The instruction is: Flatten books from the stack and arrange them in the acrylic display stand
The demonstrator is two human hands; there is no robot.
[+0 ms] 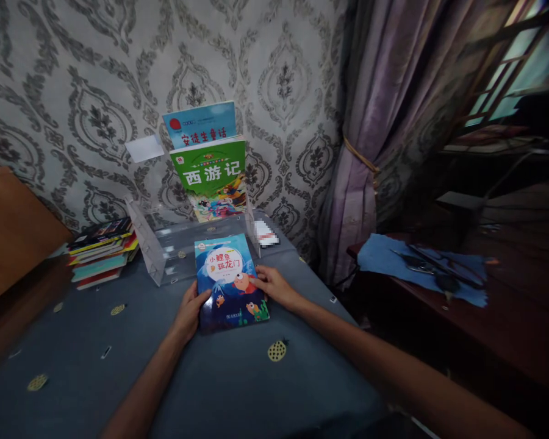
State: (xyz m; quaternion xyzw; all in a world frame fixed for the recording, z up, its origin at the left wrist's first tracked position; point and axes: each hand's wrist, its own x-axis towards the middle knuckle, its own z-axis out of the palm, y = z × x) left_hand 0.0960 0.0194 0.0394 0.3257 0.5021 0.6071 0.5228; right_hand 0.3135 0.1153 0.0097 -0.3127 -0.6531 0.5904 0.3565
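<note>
At the clear stand, a blue book gripped from both sides

Our left hand grips the left edge, its thumb lying on the cover and its other fingers curled round the side, mostly out of sight. Our right hand holds the right edge likewise, thumb beside the red fish, fingers closed round the side. The book is face up over the grey-blue tablecloth, just in front of the stand; we cannot tell whether it rests on the cloth.

To hold it well, we judge, our two hands should press evenly and lightly so the glossy cover does not bow, with fingers supporting from below and thumbs near the margins, off the print. We should also mind the stand's thin right panel, close to the book's upper right corner and easily knocked.

Red characters on our cover read 小鲤鱼跳龙门; the line above and the mark at the foot are too small for us. On the stand, the green book shows 西游记 in large white characters, and the light blue book behind it shows 安徒生童话 in red. At left, the stack of books gives us no legible title. Right of the stand, a white item is blurred into blocks, its markings unreadable
</note>
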